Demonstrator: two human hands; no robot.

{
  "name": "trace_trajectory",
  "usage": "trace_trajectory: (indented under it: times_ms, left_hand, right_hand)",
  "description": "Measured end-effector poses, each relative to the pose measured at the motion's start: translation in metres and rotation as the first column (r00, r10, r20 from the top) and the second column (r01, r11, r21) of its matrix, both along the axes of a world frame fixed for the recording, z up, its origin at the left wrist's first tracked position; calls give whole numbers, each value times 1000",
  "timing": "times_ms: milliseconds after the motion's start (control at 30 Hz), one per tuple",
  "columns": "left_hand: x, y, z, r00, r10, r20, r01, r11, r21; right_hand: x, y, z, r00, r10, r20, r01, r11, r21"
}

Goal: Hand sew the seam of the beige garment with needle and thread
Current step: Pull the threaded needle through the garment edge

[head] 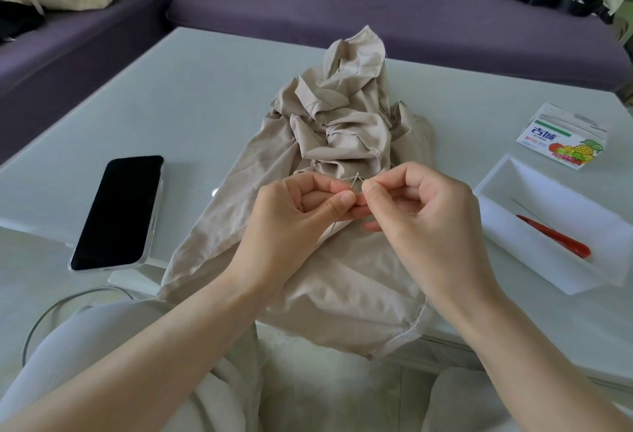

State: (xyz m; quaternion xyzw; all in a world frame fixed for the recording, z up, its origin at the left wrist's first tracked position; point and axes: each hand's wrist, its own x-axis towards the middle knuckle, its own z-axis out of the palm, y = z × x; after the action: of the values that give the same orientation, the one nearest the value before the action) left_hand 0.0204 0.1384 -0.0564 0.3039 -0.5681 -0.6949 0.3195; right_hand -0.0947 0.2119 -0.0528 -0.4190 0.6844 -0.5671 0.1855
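Two hands at work above the beige garment [342, 130], which lay crumpled on the pale table [205, 95], its hemmed edge hanging over the near side. We saw the left hand [294, 212] clenched, thumb and forefinger pinching the needle [356, 178], whose upper end stood up between the two hands. The right hand [421, 212] was likewise curled, its thumb and forefinger closed against that upper end. Whether they also held thread was too fine for us to tell. The fingertips of the two hands touched. Left of the garment lay a dark phone [118, 212]; to the right, a white tray [507, 174] holding a red-handled tool [555, 239], with a small printed box [565, 140] beyond it.
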Motion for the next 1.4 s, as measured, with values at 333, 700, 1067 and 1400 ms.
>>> trace_trajectory:
  times_ms: [333,700,1067,1400]
  left_hand:
    - [0,0,-1,1000,-4,29,5,999,-35]
    - [0,0,-2,999,11,44,-8,997,-73]
    - [0,-1,-2,1000,5,28,-3,997,-79]
    - [-1,-1,-3,1000,9,27,-6,994,-110]
  right_hand:
    - [1,0,2,1000,16,10,-16,1000,-1]
    - [2,0,2,1000,2,11,-2,1000,2]
    - [2,0,2,1000,-10,-8,10,1000,-9]
    - [2,0,0,1000,-11,-7,11,1000,-21]
